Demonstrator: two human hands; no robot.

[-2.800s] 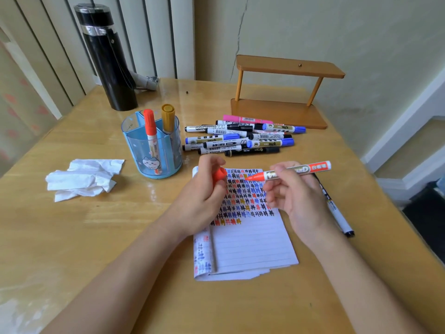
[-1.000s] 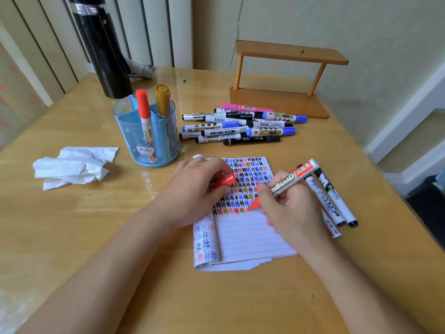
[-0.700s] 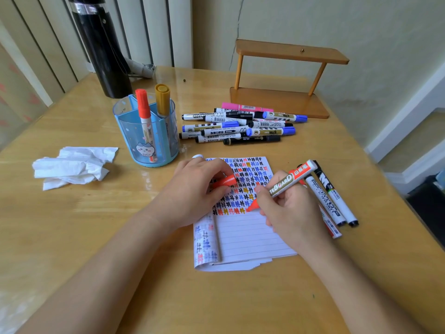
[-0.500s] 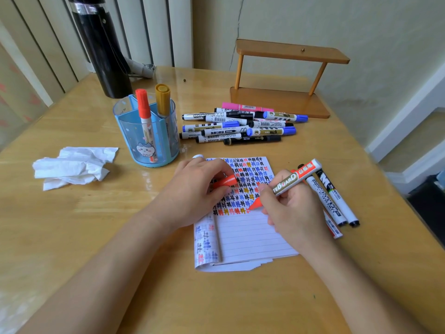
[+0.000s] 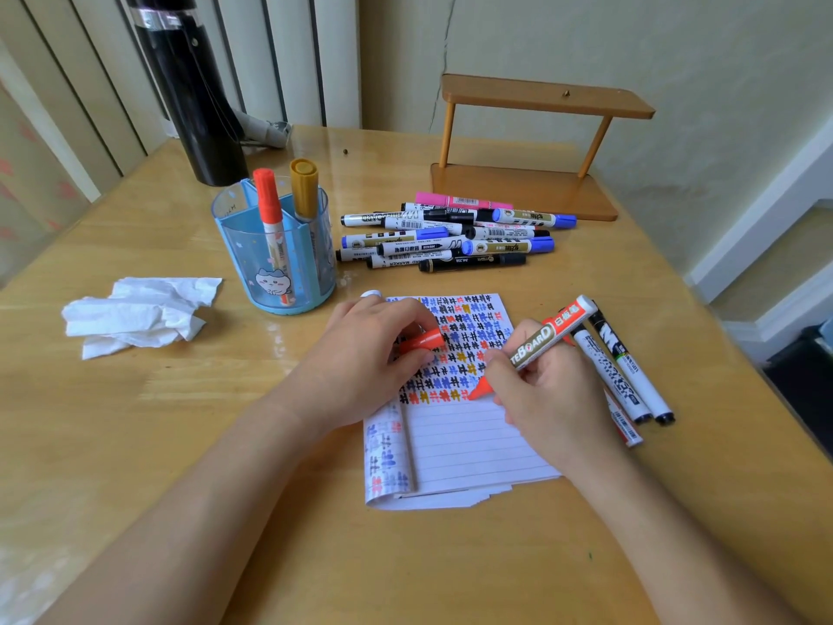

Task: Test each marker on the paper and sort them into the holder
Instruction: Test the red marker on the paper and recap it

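I am pinching the red whiteboard marker (image 5: 543, 340) low on its barrel in my right hand (image 5: 550, 399), tip on the lined notepad (image 5: 469, 444), while my left hand (image 5: 369, 354) is gripping its red cap (image 5: 423, 341). It is looking light, stiff and slick, olive-banded with red ends, so I am judging a hold near the nib steadiest.

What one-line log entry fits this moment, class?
step: testing red marker | right hand: grips it, tip on paper | left hand: holds cap | next: likely recap, into holder
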